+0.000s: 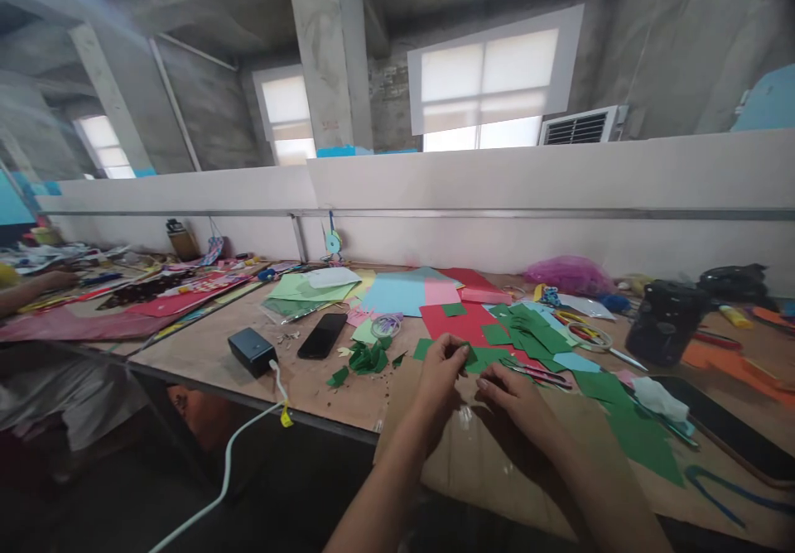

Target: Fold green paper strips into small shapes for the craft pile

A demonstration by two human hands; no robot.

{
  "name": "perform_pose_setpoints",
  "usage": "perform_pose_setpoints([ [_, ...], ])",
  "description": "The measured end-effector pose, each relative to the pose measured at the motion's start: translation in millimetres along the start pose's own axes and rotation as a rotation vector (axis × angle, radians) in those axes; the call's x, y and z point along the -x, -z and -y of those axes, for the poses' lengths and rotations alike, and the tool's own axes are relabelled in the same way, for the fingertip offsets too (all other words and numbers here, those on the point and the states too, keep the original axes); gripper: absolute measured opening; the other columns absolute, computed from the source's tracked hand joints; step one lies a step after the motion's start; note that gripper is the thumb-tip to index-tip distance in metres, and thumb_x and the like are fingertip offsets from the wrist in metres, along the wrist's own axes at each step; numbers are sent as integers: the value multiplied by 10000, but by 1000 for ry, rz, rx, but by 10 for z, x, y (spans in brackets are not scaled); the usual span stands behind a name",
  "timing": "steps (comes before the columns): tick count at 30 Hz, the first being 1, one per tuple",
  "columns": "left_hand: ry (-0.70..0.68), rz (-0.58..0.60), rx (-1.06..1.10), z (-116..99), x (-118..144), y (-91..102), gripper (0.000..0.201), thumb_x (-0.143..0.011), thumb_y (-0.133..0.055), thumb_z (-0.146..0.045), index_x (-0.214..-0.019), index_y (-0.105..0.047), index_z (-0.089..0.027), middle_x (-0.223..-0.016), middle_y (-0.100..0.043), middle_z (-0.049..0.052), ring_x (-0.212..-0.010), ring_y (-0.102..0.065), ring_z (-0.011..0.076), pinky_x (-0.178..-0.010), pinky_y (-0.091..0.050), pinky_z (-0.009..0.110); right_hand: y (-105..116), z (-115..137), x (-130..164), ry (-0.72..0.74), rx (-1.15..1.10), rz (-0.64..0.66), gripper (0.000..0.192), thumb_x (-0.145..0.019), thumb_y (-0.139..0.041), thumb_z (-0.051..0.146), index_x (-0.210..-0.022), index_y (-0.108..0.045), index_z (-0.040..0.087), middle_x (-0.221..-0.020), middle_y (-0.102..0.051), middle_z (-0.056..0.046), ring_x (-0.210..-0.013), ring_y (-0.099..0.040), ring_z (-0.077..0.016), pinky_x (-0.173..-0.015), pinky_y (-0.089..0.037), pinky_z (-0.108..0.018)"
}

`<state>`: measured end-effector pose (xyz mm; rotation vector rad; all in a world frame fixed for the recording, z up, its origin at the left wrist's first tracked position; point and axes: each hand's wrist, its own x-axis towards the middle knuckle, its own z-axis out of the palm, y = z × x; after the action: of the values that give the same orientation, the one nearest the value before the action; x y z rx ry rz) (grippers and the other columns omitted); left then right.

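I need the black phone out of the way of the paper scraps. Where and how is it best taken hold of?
Grip the phone across its two long edges, near the middle, coming down from above. It lies flat and face up on the table, slanted, with bare wood along both long sides; the power bank sits apart on its left.

A small green paper piece [470, 356], a flat scrap of craft paper, is pinched at its edge, raised just off the brown cardboard sheet [497, 454]. Bigger green paper offcuts [527, 334] lie at its two o'clock, near.
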<state>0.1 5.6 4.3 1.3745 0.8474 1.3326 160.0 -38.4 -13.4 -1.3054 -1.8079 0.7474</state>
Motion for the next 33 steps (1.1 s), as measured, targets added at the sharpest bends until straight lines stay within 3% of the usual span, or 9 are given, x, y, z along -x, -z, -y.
perform_pose_setpoints([
  [4, -81, -70, -201, -264, -109, 426, 222, -724, -612, -273, -909, -660, -161, -698, -582, -2, -575, -498, 117, -543, -399, 221, -21, -7, -7, 11, 98, 36, 150, -841, -548, 342, -777, -584, 211, -809, -640, -8, -788, -579, -201, -698, -397, -293],
  [8, -93, -172, -735, -448, -183, 1054, 339, -794, -511, -175, -1081, -693, -174, -836, -682, 44, -735, -591, 166, -692, -443, 262, -24, 22, 10, 41, 124, 79, 111, -815, -563, 295, -769, -609, 206, -829, -623, -16, -809, -582, -196, -713, -408, -290],
  [10, -23, -186, -1018, -480, -193, 1314, 364, -815, -487, -163, -1114, -695, -176, -952, -701, 78, -857, -617, 202, -776, -443, 293, -21, 42, 20, 43, 134, 99, 103, -805, -568, 287, -769, -618, 205, -832, -619, -20, -805, -583, -195, -710, -410, -291],
  [13, 61, -127, -1400, -480, -190, 1493, 368, -812, -538, -213, -1147, -687, -184, -1096, -669, 129, -1045, -587, 269, -859, -428, 330, -16, 73, 30, 29, 133, 113, 83, -789, -572, 273, -771, -626, 212, -831, -625, -22, -802, -585, -198, -703, -414, -291],
  [16, -18, -71, -1596, -436, -206, 1378, 401, -799, -583, -278, -1187, -665, -222, -1173, -638, 134, -1140, -533, 316, -914, -405, 392, -12, 96, 30, 11, 127, 116, 65, -774, -571, 254, -767, -627, 223, -831, -636, -22, -810, -587, -202, -706, -418, -291],
  [21, -72, 324, -1497, -211, -300, 875, 380, -777, -623, -332, -1144, -678, -253, -1193, -658, 86, -1144, -556, 282, -942, -398, 383, -17, 98, 10, 1, 127, 101, 52, -759, -583, 238, -759, -629, 213, -811, -631, -16, -801, -582, -198, -701, -411, -284],
  [24, -81, 472, -1484, -64, -355, 648, 418, -760, -650, -443, -1143, -668, -276, -1215, -656, 83, -1145, -564, 305, -981, -368, 443, -22, 89, 1, -1, 116, 89, 47, -753, -596, 230, -761, -634, 204, -809, -627, -13, -794, -580, -192, -695, -405, -280],
  [28, -91, 559, -1534, -28, -403, 501, 300, -823, -598, -449, -1057, -684, -282, -1165, -685, 73, -1130, -587, 292, -972, -375, 443, -25, 82, 1, 19, 106, 83, 27, -741, -607, 208, -748, -633, 204, -800, -622, -6, -792, -578, -185, -688, -398, -272],
  [33, -128, 609, -1620, -65, -442, 472, 210, -841, -577, -386, -931, -707, -247, -1049, -719, 92, -1051, -634, 272, -918, -422, 385, -23, 83, 14, 23, 93, 70, 33, -749, -603, 205, -757, -635, 207, -811, -639, -6, -816, -582, -187, -701, -401, -267],
])
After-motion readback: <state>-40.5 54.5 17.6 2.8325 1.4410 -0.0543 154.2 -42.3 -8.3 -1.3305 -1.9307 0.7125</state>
